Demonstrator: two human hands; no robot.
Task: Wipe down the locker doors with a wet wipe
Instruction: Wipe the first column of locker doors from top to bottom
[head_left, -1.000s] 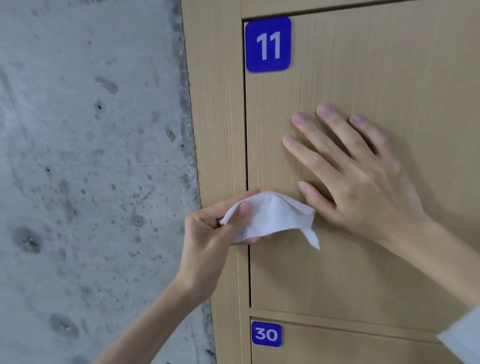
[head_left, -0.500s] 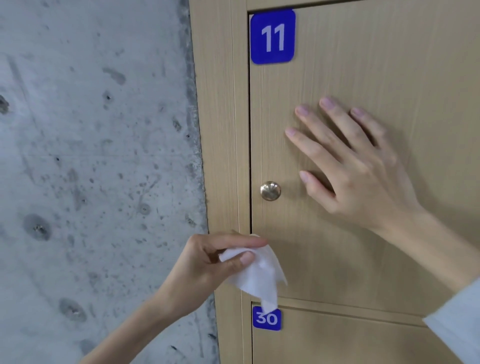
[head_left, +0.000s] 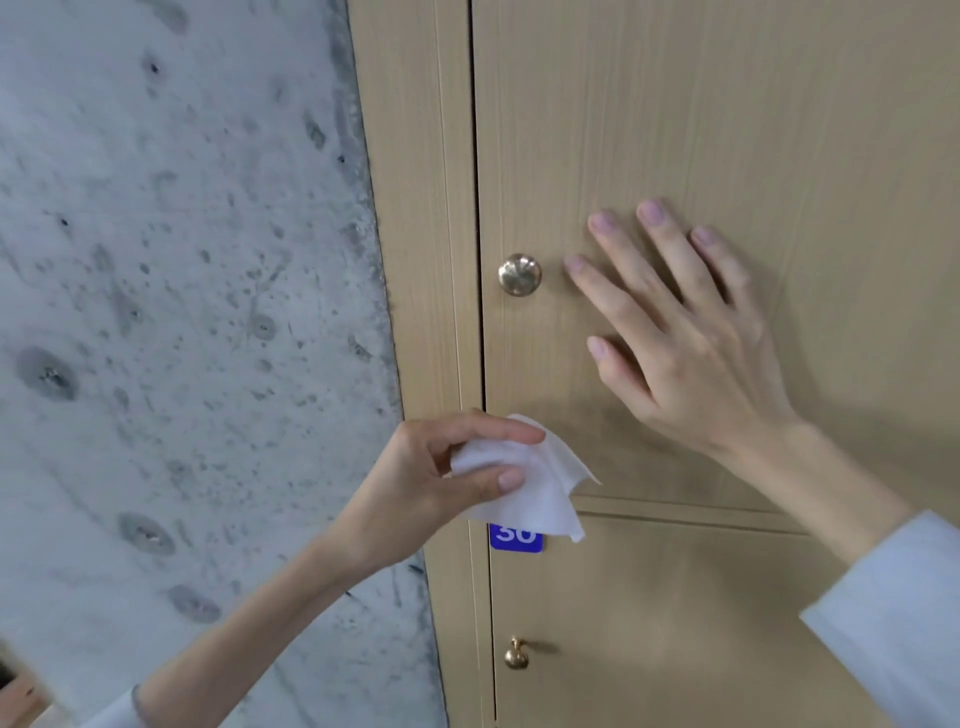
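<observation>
- Our right hand (head_left: 691, 332) lies flat on the upper locker door (head_left: 727, 130), fingers straight and spread, just right of the brass knob (head_left: 519, 275); we judge it braces the door shut against wiping pressure.
- Our left hand (head_left: 441, 483) pinches the wet wipe (head_left: 540, 493) between thumb and forefinger, below the knob at the door's lower left corner, loose tail draping over the blue number plate (head_left: 515, 539).
- Bunched grip probably keeps a damp pad forward.
</observation>
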